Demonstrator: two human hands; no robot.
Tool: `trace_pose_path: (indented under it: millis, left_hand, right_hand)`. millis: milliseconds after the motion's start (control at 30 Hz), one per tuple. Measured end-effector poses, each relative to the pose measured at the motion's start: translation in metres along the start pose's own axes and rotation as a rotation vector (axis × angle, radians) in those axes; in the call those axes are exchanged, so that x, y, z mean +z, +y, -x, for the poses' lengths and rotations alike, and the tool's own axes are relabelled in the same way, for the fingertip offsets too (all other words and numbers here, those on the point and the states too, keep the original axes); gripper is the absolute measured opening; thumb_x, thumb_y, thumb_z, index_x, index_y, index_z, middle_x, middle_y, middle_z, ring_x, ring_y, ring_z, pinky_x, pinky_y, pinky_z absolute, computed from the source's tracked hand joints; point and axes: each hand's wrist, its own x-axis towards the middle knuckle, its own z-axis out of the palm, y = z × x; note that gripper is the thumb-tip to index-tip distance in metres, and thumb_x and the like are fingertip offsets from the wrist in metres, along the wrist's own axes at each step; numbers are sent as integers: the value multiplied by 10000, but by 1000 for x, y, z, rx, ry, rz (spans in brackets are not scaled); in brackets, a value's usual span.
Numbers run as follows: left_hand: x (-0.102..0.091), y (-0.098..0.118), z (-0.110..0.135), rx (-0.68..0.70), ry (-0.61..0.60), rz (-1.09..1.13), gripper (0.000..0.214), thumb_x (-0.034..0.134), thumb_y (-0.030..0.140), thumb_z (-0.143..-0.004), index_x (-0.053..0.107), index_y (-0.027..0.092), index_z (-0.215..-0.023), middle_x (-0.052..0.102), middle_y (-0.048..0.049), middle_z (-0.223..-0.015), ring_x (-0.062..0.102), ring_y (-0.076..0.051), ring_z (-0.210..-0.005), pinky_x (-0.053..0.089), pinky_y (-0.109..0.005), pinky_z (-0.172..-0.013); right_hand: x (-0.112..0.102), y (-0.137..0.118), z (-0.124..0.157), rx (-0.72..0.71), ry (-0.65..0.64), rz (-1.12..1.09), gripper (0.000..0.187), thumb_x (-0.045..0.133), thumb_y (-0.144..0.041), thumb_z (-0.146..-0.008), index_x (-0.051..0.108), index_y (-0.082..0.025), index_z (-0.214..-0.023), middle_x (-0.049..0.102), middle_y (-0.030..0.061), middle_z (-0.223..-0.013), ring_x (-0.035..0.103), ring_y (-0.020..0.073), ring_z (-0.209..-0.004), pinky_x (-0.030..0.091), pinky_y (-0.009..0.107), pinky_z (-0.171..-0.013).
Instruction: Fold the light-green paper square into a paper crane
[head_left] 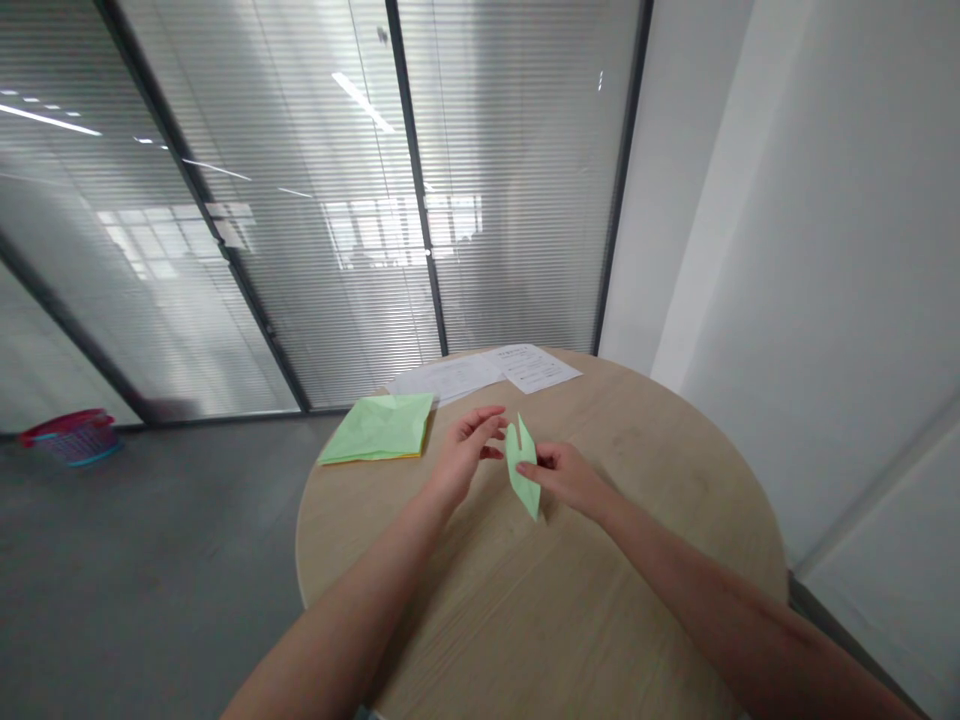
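A small folded piece of light green paper (pixel 523 462) is held upright over the round table, with a slit or gap between two points at its top. My right hand (pixel 559 472) grips it from the right, thumb on the near face and fingers behind. Just left of the paper is my left hand (pixel 471 447), its fingers apart and curved toward the paper's upper edge. Nothing shows in that hand, and a narrow gap separates its fingertips from the paper.
On the wooden table (pixel 675 560), a stack of green sheets (pixel 382 428) with a yellow edge below lies at the left. Printed white papers (pixel 538 368) lie at the far edge. A red and blue basket (pixel 75 438) stands on the floor. Glass panels with blinds (pixel 517 180) rise behind.
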Motion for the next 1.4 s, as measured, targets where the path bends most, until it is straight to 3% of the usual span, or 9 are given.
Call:
trace_pose_path:
  millis: [167,333,533,867,1233,1400]
  left_hand:
    - [-3,-2,-2,-46,-19,-64,421,651,536,-800,732,157,-967,706,-110,-964,639,-195,-835,504,-252,-610]
    - [-1,-2,-1,-10,-101,-191,340,751,480,-721,717,155,-811,668,-48,-759,600,-159,-701,497,-249,-592]
    - [-2,-6,-4,5,-72,-212,271,752,413,-697,661,159,-675,619,-6,-655,563,-126,-614,486,-251,-583]
    - [-5,-13,-8,22,-71,-260,301,748,454,-712,708,157,-743,642,-10,-685,557,-123,-607,488,-249,-559]
    - [-14,-15,-13,136,-62,-519,307,657,453,-800,702,153,-753,632,-8,-658,547,-121,-562,449,-242,-551]
    - [-14,-16,-13,104,-34,-478,315,636,465,-806,697,157,-778,616,-5,-659,554,-126,-565,468,-240,-538]
  right_hand:
    - [-3,1,-1,5,9,-24,316,670,-461,-789,713,-152,-842,684,43,-796,594,189,-737,449,294,-692]
    - [-1,6,-1,14,-31,2,300,674,-441,-798,706,-143,-809,664,36,-751,569,170,-687,416,273,-634]
    - [1,2,2,12,-50,34,261,661,-410,-802,695,-152,-794,643,29,-726,545,159,-657,399,268,-617]
    - [-1,0,1,3,-21,68,239,642,-379,-820,705,-149,-821,683,49,-770,573,172,-678,411,277,-627]
    - [-3,5,-1,26,8,87,266,651,-410,-818,741,-167,-880,711,51,-795,625,210,-754,452,288,-649]
    - [-4,6,-2,21,26,48,255,671,-417,-798,731,-172,-837,712,49,-768,631,220,-752,450,297,-640]
